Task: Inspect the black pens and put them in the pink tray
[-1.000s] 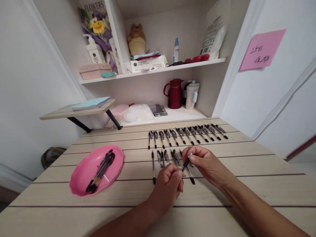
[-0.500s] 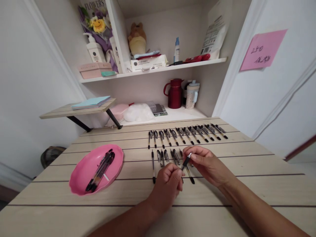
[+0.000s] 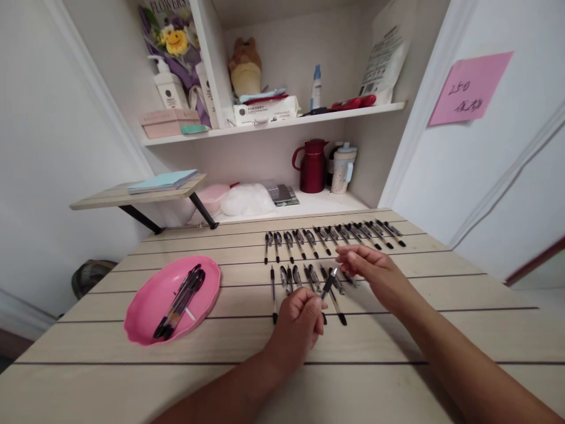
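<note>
My left hand (image 3: 296, 321) is closed around the lower part of a pen (image 3: 329, 286), whose black grip and silver tip point up and to the right. Just beyond that tip, my right hand (image 3: 375, 274) hovers with its fingers loosely apart; I see nothing between them. Under and around both hands lies a front row of uncapped pens and loose clear-and-black pen caps (image 3: 283, 275), partly hidden by the hands. Behind it runs a longer row of capped pens (image 3: 289, 246).
At the left a pink scalloped dish (image 3: 138, 285) holds several pens (image 3: 183, 300). A small raised shelf (image 3: 101, 197) with blue paper stands behind it. Farther back, a dark red jug (image 3: 312, 168) and a speckled tumbler (image 3: 342, 171) stand in the cabinet.
My right hand has let go of the pen's tip end and drawn slightly up and right. My left hand keeps hold of the pen, nearly in place.
</note>
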`<state>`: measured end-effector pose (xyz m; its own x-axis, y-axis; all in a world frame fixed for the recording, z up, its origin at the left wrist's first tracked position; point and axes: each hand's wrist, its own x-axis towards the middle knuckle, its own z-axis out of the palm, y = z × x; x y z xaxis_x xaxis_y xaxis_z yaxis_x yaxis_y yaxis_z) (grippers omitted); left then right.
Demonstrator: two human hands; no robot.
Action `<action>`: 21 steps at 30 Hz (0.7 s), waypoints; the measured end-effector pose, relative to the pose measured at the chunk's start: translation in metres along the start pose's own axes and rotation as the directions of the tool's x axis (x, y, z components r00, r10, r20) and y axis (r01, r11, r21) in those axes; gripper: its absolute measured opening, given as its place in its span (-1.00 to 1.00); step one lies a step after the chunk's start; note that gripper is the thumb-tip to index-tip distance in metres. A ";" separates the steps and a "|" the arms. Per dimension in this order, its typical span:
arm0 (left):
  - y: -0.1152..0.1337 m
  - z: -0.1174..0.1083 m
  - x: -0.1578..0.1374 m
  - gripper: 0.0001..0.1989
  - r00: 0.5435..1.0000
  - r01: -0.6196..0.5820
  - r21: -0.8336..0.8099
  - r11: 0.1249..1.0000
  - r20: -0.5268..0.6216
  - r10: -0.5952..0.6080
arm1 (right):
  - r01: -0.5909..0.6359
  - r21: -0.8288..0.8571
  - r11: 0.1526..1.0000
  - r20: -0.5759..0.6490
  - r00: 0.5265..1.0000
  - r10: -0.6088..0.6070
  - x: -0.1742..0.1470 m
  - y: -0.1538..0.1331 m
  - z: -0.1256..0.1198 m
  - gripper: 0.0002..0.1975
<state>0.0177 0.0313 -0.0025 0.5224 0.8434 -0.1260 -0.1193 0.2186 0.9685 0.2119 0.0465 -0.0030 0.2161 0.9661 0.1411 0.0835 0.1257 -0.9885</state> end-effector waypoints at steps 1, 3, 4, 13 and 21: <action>0.000 0.000 0.000 -0.78 1.000 -0.005 -0.003 1.000 -0.002 0.005 | 0.009 -0.187 0.982 -0.072 0.997 -0.023 0.003 0.003 -0.004 -0.69; 0.000 0.000 0.000 -0.78 1.000 -0.016 -0.005 1.000 -0.010 0.016 | -0.004 -0.555 0.832 -0.131 0.988 -0.082 0.008 0.009 -0.009 -0.73; 0.001 0.001 0.000 -0.78 1.000 -0.019 -0.005 1.000 -0.015 0.019 | -0.015 -0.687 0.727 -0.128 0.987 -0.101 0.009 0.011 -0.009 -0.74; 0.003 0.000 -0.001 -0.78 1.000 -0.016 0.011 1.000 -0.011 0.016 | -0.128 -0.778 0.615 -0.203 0.978 -0.053 0.016 0.031 -0.013 -0.78; -0.003 -0.002 0.000 -0.79 1.000 0.003 0.024 1.000 0.015 -0.003 | 0.075 0.402 0.912 -0.088 0.995 -0.043 0.002 -0.005 -0.001 -0.81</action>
<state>0.0161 0.0319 -0.0058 0.5352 0.8353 -0.1262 -0.0975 0.2095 0.9729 0.2127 0.0473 0.0026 0.2968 0.9363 0.1875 -0.2992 0.2776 -0.9129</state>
